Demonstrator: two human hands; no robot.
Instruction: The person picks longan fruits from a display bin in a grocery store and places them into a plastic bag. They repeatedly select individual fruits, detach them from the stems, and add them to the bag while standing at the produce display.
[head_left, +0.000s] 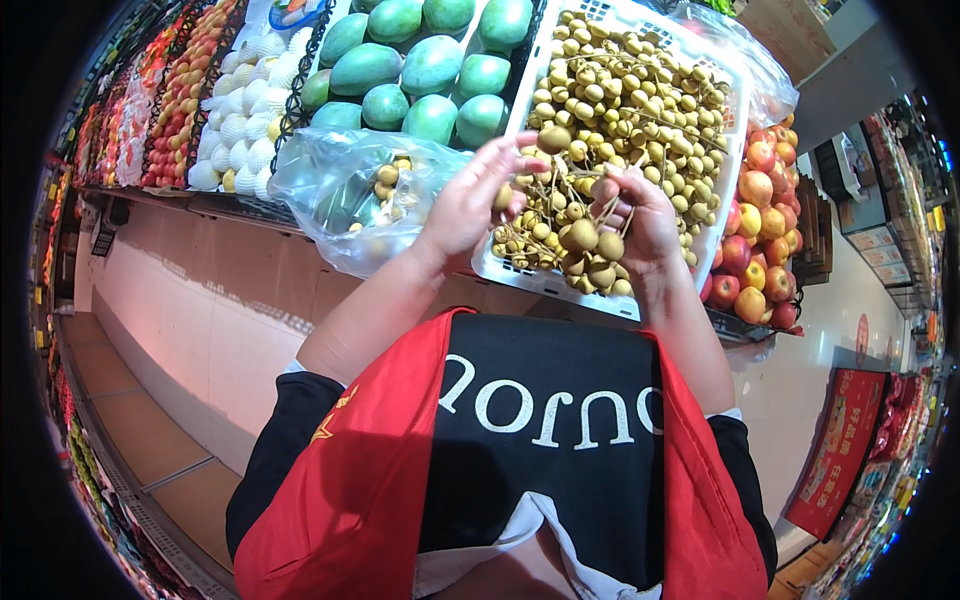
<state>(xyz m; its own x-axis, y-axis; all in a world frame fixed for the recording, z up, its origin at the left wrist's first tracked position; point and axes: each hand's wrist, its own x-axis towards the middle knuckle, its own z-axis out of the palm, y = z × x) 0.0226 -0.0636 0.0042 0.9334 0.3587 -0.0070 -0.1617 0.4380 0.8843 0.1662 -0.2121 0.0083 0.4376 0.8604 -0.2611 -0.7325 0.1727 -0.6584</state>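
Note:
Before me a white plastic crate (738, 150) holds a heap of longans (622, 97) on thin brown stems. My right hand (643, 217) grips the stems of a longan bunch (592, 251), which hangs over the crate's near part. To its left, my left hand (469, 196) has one loose longan (555, 140) at its fingertips and another (502, 197) against its curled lower fingers. A clear plastic bag (330, 225), with some longans inside, lies beside the crate by my left wrist, in front of the mangoes.
Green mangoes (431, 65) fill the tray behind the bag. Farther left are pale fruits in white foam nets (247, 97) and reddish fruits (176, 127). Red-yellow apples (757, 225) are piled right of the crate. Another clear bag (757, 67) lies at the crate's far right corner.

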